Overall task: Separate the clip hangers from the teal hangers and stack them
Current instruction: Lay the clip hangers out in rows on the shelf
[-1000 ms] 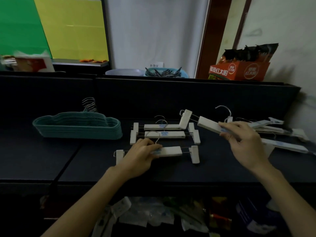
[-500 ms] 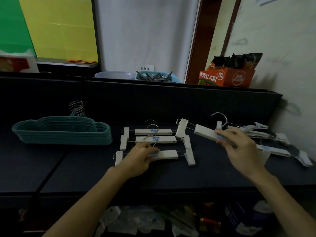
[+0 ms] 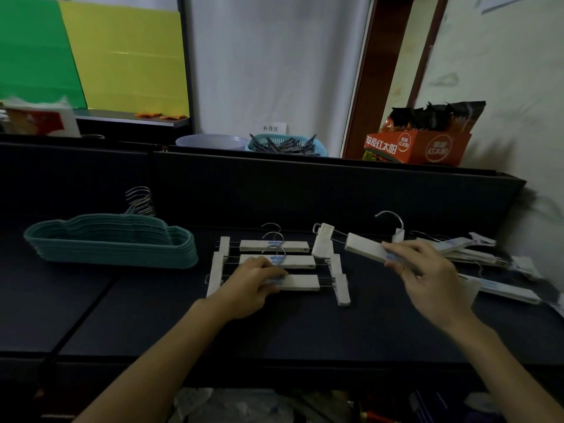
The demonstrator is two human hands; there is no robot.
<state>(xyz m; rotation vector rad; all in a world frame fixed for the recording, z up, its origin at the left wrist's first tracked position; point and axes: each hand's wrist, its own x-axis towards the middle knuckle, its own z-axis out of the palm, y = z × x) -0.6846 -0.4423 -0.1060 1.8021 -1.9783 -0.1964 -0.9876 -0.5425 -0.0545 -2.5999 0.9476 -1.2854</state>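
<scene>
A stack of teal hangers (image 3: 113, 247) lies at the left of the dark table (image 3: 305, 331), hooks pointing back. Three white clip hangers lie in a row at the centre. My left hand (image 3: 250, 285) holds the bar of the nearest clip hanger (image 3: 300, 282); its fingers curl over the bar's left part. Behind it lie the middle one (image 3: 293, 261) and the far one (image 3: 274, 245). My right hand (image 3: 424, 270) grips another white clip hanger (image 3: 363, 250), held tilted above the table. More clip hangers (image 3: 476, 254) lie in a loose pile at the right.
A raised dark ledge (image 3: 305, 175) runs behind the table. On it stand a blue basket of clips (image 3: 287, 145), a pale bowl (image 3: 210, 141) and an orange snack box (image 3: 418, 148). Bags and clutter lie below the table's front edge.
The view has shifted a little. My right hand with its tilted clip hanger has barely moved over the table. My left hand stays on the nearest hanger.
</scene>
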